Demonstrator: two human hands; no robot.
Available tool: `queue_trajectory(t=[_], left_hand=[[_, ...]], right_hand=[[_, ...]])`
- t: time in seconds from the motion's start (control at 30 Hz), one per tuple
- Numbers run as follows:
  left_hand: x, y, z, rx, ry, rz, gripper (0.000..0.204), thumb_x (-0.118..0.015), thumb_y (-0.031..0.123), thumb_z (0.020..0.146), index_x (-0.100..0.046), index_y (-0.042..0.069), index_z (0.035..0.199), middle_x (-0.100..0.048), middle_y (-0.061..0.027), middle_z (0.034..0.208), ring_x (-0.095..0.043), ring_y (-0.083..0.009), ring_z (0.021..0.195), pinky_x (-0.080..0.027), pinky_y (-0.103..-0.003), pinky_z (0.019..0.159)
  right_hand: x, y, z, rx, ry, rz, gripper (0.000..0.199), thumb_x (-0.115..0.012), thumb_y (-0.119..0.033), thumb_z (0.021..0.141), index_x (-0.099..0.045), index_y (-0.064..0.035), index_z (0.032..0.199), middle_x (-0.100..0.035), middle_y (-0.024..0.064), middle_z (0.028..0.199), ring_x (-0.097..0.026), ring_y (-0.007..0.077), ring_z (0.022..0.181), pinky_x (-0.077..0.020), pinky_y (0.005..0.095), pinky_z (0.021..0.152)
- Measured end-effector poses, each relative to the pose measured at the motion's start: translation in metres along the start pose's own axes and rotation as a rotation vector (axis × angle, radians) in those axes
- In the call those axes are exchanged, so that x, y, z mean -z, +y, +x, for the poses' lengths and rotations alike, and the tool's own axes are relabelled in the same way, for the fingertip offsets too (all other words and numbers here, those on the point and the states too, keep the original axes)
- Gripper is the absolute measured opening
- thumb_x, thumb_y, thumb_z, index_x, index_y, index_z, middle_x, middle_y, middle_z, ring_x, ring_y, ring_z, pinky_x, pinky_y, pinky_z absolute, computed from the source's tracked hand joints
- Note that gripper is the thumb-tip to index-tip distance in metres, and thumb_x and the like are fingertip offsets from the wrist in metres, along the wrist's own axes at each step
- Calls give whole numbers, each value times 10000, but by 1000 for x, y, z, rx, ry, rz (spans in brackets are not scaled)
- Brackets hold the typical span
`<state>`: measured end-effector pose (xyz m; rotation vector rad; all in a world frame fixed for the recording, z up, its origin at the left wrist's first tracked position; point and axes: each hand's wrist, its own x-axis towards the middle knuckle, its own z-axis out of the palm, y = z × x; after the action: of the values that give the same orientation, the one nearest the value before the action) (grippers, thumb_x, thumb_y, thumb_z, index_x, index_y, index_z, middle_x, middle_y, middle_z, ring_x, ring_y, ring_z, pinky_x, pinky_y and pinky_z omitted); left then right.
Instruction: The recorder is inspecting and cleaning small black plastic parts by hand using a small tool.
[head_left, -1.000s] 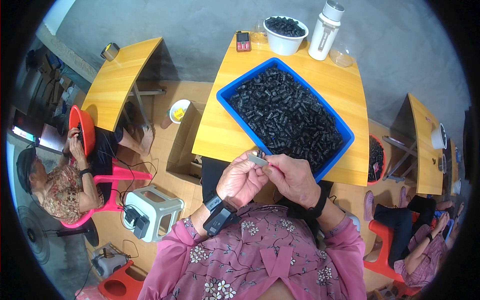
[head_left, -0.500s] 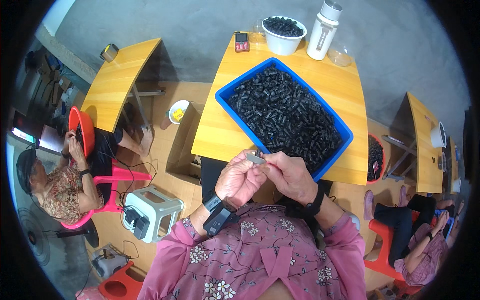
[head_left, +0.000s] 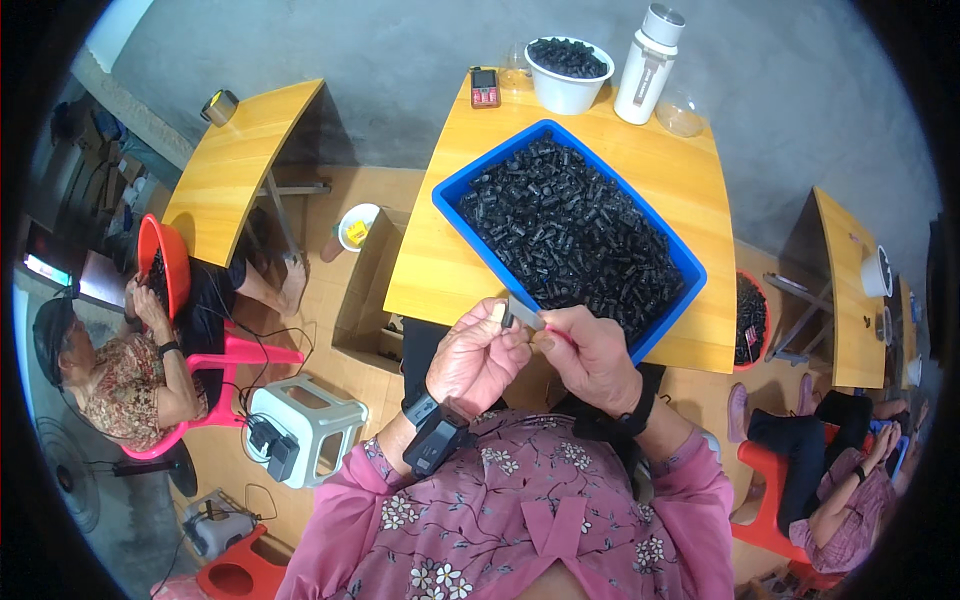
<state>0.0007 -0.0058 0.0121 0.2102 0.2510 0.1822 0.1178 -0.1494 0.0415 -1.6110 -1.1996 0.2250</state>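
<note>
My left hand (head_left: 470, 362) pinches a small black plastic part (head_left: 507, 318) between thumb and fingertips. Closed around a small knife (head_left: 526, 314) is my right hand (head_left: 597, 362); its short grey blade points left and reaches the black part, while the handle is mostly hidden in the fingers. Both hands are close together at the near edge of a blue plastic tray (head_left: 457, 190). A heap of similar black parts (head_left: 570, 225) fills the tray, which lies slantwise on a yellow wooden table (head_left: 425, 255).
At the table's far side stand a white bowl (head_left: 566, 92) of black parts, a white bottle (head_left: 646, 70), a red phone (head_left: 485, 88) and a clear container (head_left: 681, 112). A cardboard box (head_left: 365, 290) and pale stool (head_left: 300, 425) are on the left. Seated people (head_left: 130, 390) work on both sides.
My hands have drawn slightly apart. The knife's blade has turned and now slants across to the black part, which shows more clearly in my left fingertips.
</note>
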Motion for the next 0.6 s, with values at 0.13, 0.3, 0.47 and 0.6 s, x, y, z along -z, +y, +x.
queue_trajectory(t=[0.13,0.3,0.47,0.6], left_hand=[[-8,3,1,14,-32,0,151,-579,68,946,-584,7,1085,-645,-102,1027,-634,-188,854,-548,-291,749],[-8,5,-3,6,26,7,121,-598,47,930,-601,4,1043,-638,-114,1054,-646,-207,887,-558,-280,721],[-3,6,-3,54,-19,-6,110,-605,40,923,-608,2,1027,-643,-103,1037,-648,-207,899,-554,-276,715],[-4,6,-2,71,-6,38,100,-609,36,921,-608,5,1017,-643,-91,1007,-631,-179,852,-535,-281,705]], right_hand=[[-12,5,-4,106,-35,-25,192,-697,-141,887,-587,-52,1018,-644,131,765,-661,303,638,-517,362,550],[-12,3,0,146,-51,-118,221,-707,-149,871,-577,-59,1026,-631,120,760,-653,301,633,-504,386,529],[-9,4,1,150,-46,-141,229,-710,-146,866,-574,-48,1022,-635,114,779,-659,290,662,-507,383,537],[-6,3,2,149,-60,-133,230,-709,-150,869,-573,-49,1024,-634,116,772,-659,293,654,-509,384,541]])
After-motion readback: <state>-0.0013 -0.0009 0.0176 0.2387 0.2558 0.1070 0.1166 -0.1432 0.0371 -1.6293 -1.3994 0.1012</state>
